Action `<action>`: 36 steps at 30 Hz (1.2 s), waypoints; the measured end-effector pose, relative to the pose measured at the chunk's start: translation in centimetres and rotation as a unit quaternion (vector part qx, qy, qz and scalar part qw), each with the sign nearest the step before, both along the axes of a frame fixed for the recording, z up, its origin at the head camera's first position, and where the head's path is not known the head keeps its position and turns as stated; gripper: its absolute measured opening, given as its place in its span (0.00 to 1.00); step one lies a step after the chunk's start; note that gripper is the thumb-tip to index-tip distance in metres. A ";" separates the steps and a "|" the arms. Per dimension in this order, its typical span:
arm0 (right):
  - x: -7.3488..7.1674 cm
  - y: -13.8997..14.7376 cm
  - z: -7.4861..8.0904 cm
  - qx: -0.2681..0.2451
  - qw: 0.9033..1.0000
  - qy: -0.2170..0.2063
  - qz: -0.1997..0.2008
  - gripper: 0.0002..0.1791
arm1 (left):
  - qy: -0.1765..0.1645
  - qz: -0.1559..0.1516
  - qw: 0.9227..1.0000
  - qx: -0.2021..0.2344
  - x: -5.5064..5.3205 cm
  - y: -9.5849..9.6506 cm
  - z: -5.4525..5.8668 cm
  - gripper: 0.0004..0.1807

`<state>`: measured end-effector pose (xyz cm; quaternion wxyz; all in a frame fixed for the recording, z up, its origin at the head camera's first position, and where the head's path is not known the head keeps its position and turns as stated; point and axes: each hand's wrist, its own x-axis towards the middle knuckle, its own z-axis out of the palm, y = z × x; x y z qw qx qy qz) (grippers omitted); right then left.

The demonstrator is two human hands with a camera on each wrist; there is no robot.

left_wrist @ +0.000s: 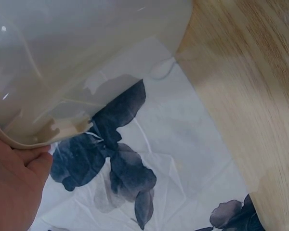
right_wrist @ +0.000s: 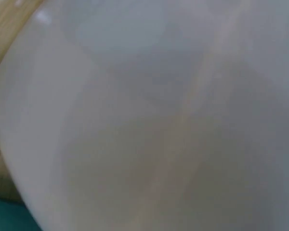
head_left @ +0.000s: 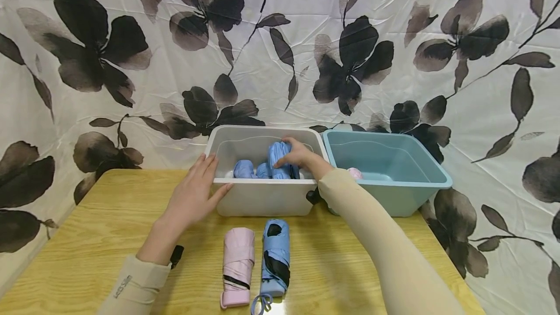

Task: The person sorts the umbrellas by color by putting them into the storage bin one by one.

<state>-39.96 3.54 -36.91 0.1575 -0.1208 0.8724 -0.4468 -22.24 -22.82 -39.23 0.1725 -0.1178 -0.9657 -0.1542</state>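
A blue folding umbrella [head_left: 276,152] is standing proud of the white bin [head_left: 262,199], with the right hand [head_left: 302,154] grasping it, thumb and fingers wrapping round its sides. Other rolled blue bundles [head_left: 243,169] are lying just beside it in the bin, so loose fabric could be catching between them, and a grip high on the soft canopy could be letting it slip or unroll. The left hand [head_left: 192,196] is resting on the bin's left rim, fingers extended; if it were pressing unevenly, the lightweight bin could be sliding or tipping. A small black device [head_left: 313,196] under the right wrist is hanging very near the front wall and could be knocking it.

In front, a pink folding umbrella [head_left: 238,256] and a light blue one [head_left: 275,243] are lying side by side on the wooden table [head_left: 100,237]; a bin pulled forward could be shoving them. To the right, a teal bin [head_left: 389,199] is holding a pinkish item [head_left: 355,173], mostly hidden.

The left cuff [head_left: 146,276] is carrying short dark lettering, too small to read; no brand or label is showing legibly elsewhere.
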 end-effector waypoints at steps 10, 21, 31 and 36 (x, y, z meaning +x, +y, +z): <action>0.4 0.0 -0.3 0.086 0.995 -0.022 0.054 0.52 | 0.001 0.000 1.000 0.001 0.2 -0.1 0.0 0.47; 0.7 0.4 0.2 0.130 0.975 -0.128 0.128 0.54 | 0.008 -0.001 1.000 0.008 0.2 0.0 -0.1 0.47; 0.3 0.3 0.1 0.134 0.968 -0.149 0.153 0.54 | 0.013 -0.004 1.000 0.004 0.0 0.0 0.1 0.47; 0.8 0.7 0.1 0.172 0.968 -0.102 0.150 0.50 | 0.014 -0.005 1.000 0.002 0.0 0.1 -0.1 0.47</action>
